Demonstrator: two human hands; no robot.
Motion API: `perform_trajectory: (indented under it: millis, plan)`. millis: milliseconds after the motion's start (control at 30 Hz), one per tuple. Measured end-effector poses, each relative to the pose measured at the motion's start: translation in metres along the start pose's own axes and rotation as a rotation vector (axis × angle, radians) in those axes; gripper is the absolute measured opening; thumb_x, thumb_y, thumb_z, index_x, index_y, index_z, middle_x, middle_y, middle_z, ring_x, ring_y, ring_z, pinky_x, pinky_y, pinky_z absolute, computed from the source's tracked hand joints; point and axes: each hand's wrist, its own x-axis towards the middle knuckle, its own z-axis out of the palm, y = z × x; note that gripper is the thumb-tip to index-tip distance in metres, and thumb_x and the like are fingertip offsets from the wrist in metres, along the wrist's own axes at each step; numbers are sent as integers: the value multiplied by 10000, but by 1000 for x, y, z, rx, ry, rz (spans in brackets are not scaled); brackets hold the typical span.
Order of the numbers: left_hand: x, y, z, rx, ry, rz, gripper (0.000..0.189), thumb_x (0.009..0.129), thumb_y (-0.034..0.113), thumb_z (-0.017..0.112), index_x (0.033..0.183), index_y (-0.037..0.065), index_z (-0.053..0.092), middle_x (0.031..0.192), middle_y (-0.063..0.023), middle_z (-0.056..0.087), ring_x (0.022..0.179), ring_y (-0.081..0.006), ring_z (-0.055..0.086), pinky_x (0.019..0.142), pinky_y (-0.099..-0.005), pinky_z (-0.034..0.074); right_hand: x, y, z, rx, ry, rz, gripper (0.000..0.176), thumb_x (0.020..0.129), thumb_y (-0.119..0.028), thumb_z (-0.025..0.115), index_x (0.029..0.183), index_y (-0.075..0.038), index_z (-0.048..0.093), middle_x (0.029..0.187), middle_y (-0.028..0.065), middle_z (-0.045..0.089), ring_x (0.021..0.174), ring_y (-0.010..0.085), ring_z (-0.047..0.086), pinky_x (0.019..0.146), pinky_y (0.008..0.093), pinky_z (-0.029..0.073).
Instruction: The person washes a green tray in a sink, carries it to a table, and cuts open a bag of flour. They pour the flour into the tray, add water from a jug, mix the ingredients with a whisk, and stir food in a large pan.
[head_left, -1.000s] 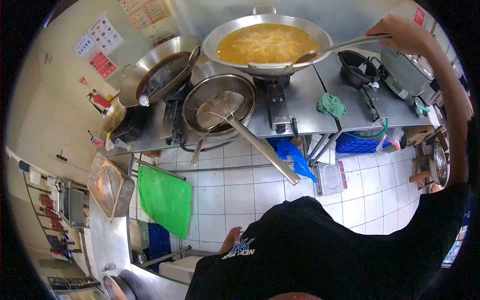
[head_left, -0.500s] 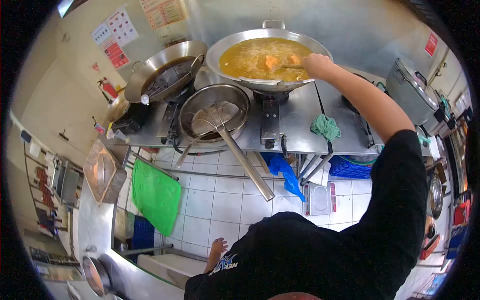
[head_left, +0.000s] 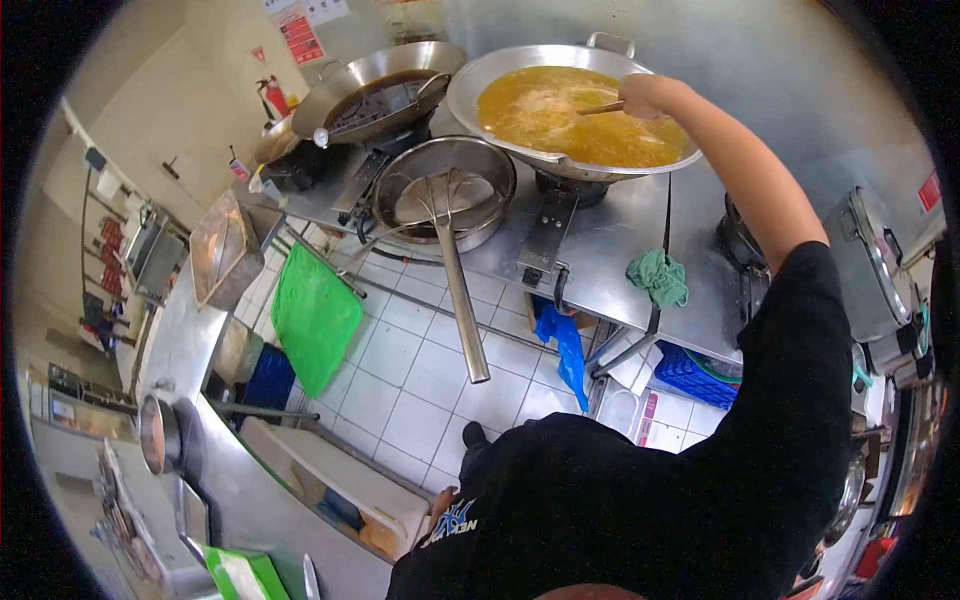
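My right hand [head_left: 650, 96] is closed around a thin brown stick-like tool [head_left: 602, 108], reaching over the big wok [head_left: 470, 75] from its right side. The tool's tip dips into bubbling yellow oil [head_left: 545, 95], with pale foam around it. What sits under the foam is hidden. My left hand [head_left: 443, 497] hangs low beside my black shirt, away from the stove, with its fingers loosely apart and partly hidden by the shirt. Left of the big wok, a long-handled strainer [head_left: 458, 290] rests in a metal bowl [head_left: 500, 205].
A second wok [head_left: 440, 62] of dark liquid stands at the back left. A green cloth [head_left: 657, 278] lies on the steel counter [head_left: 600, 225]. A green board [head_left: 315, 318] leans below at left, and a blue plastic bag [head_left: 566, 350] hangs under the counter edge.
My view has swung, so the stove sits higher and tilted. The orange food pieces seen at the tool's tip are now out of sight in the foaming oil. A shoe has come into view.
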Motion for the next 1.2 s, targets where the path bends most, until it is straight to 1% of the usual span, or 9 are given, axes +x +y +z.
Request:
perform_trajectory:
  millis: [233, 333, 467, 600, 767, 867, 967, 1167, 1200]
  plan:
    - [-7, 19, 16, 5, -32, -66, 416, 927, 345, 566, 1237, 67, 573, 1179, -195, 648, 1051, -390, 608, 897, -480, 487, -51, 4, -36, -120, -150, -106, 263, 711, -45, 545, 910, 43, 692, 753, 189, 694, 652, 322, 678, 577, 452, 531]
    - [4, 2, 16, -268, 16, -119, 425, 933, 347, 542, 1263, 80, 550, 1165, -162, 650, 986, -328, 618, 844, -450, 482, -72, 11, -52, -302, -148, -260, 219, 743, -66, 525, 867, 12, 688, 698, 149, 676, 618, 292, 667, 556, 432, 528]
    - [9, 42, -21, -654, 74, -254, 438, 941, 349, 510, 1298, 96, 520, 1147, -119, 654, 899, -247, 631, 774, -410, 477, -108, 11, -74, -229, -188, -152, 285, 787, -115, 568, 1044, -84, 687, 781, 152, 684, 678, 315, 665, 604, 441, 527]
    - [26, 69, -46, -1066, 47, -441, 456, 942, 358, 502, 1322, 106, 502, 1141, -95, 657, 862, -211, 642, 741, -393, 476, -133, 20, -90, -261, -167, -180, 317, 778, -118, 598, 1080, -103, 692, 827, 154, 688, 751, 327, 664, 686, 447, 526]
    - [38, 51, -25, -754, 19, -246, 445, 935, 360, 514, 1302, 107, 508, 1112, -91, 658, 817, -221, 651, 672, -388, 481, -185, 55, -100, -210, 136, -230, 317, 792, -107, 641, 1103, -111, 700, 946, 144, 695, 910, 319, 655, 845, 434, 503]
    - [34, 53, -19, -726, -14, -298, 437, 932, 351, 511, 1295, 108, 508, 1091, -92, 657, 785, -222, 650, 631, -387, 479, -229, 44, -123, -199, 107, -47, 343, 795, -73, 655, 1133, -110, 700, 1018, 136, 694, 953, 320, 646, 880, 426, 497]
    - [34, 56, -18, -683, -44, -306, 430, 929, 342, 507, 1288, 105, 508, 1071, -94, 657, 756, -223, 648, 592, -385, 476, -260, 62, -118, -274, 238, -53, 378, 790, -40, 654, 1160, -109, 694, 1038, 136, 699, 928, 320, 660, 871, 427, 510]
    - [46, 46, -7, -492, -55, 53, 428, 925, 320, 499, 1262, 58, 517, 1038, -111, 663, 725, -219, 639, 541, -361, 476, -288, 38, -110, -311, 111, 20, 383, 785, -62, 676, 1164, -122, 697, 1007, 120, 713, 888, 318, 676, 835, 418, 534]
    - [51, 41, -3, -542, -69, 10, 417, 929, 312, 489, 1257, 58, 519, 1032, -114, 663, 732, -221, 642, 539, -366, 480, -287, 34, -109, -318, 68, 56, 381, 786, -72, 680, 1163, -125, 698, 1006, 116, 713, 893, 318, 674, 839, 415, 533]
